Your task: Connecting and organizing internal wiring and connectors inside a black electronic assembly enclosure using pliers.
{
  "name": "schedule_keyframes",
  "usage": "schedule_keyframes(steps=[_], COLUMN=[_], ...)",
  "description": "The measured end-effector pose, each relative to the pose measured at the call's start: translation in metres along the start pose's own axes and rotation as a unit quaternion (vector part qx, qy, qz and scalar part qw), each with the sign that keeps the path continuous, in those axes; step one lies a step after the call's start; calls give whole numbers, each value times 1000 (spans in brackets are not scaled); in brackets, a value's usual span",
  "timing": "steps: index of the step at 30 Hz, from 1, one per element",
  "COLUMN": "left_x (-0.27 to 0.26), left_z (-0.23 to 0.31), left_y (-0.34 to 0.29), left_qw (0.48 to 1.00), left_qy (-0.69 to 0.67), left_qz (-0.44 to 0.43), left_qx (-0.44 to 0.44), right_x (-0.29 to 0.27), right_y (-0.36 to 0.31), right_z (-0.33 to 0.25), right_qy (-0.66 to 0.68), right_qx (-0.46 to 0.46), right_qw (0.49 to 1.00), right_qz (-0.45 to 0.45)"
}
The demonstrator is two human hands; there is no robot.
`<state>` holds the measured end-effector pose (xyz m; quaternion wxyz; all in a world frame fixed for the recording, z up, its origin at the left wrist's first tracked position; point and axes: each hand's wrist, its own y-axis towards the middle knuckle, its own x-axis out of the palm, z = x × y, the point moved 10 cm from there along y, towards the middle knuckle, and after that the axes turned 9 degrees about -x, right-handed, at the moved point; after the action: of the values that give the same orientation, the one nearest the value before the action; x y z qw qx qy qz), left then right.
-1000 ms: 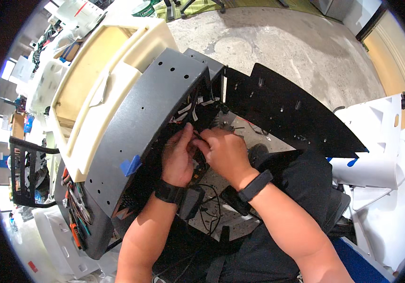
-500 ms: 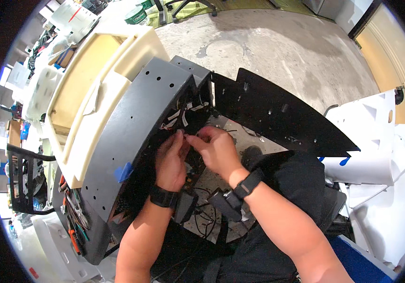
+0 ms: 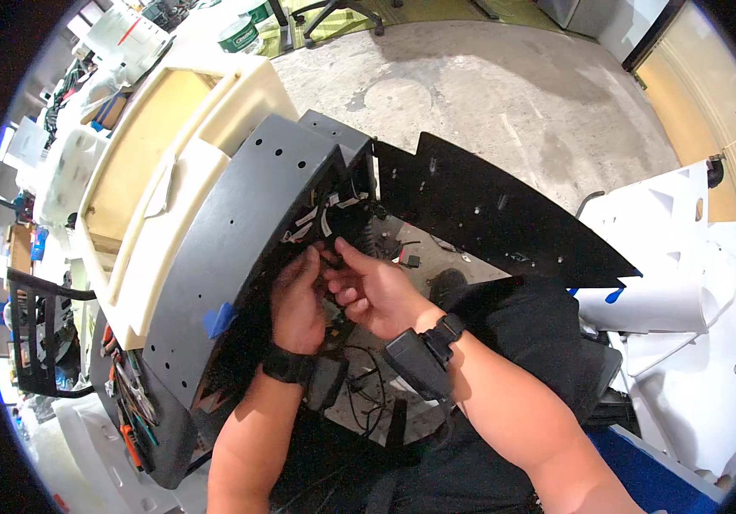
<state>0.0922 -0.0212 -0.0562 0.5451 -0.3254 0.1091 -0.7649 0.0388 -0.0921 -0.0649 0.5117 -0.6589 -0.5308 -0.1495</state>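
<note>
Cannot make out clearly what lies between the fingertips of the bare left hand point(image 3: 298, 307) and the bare right hand point(image 3: 375, 295); too dark and too small there. Hidden behind the left thumb and palm: most of the left fingers. Lost in deep shadow, just beyond the left hand: the inside of the large, curved, dark-grey housing with round holes point(image 3: 222, 206). Just above the fingertips, inside this housing, can see thin wires with white labels point(image 3: 304, 227), with lower ends swallowed by the dark.

Can see both hands held close together, with thumbs raised and fingers bent inward, in the manner of a pinch; cannot tell whether grasping something or only touching. On the left, can see the forearm coming almost straight up; on the right, slanting inward, with a black box-shaped device point(image 3: 415, 360) at the wrist. Cut off below: both forearms.

To the left of the left hand, can notice a small piece of blue tape point(image 3: 218, 319) on the housing, and farther left and lower, hand tools with orange handles point(image 3: 131, 445). Up and right of the right hand, a flat, black, pointed panel point(image 3: 505, 214). Below both hands, tangled thin black cables point(image 3: 368, 394), partly covered
</note>
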Motion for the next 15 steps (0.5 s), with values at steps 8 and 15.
schedule_keyframes(steps=[8,15], left_x=[1,-6], left_z=[-9,-12], left_y=[0,10], left_qw=[998,996], left_qy=[-5,-18], left_qz=[2,-30], left_qx=[-63,-79], right_x=[3,47], right_y=[-5,-45], right_z=[-59,-78], right_qy=[-515,-668], right_qx=[-314,-511], right_qw=[797,536], right_qz=[41,74])
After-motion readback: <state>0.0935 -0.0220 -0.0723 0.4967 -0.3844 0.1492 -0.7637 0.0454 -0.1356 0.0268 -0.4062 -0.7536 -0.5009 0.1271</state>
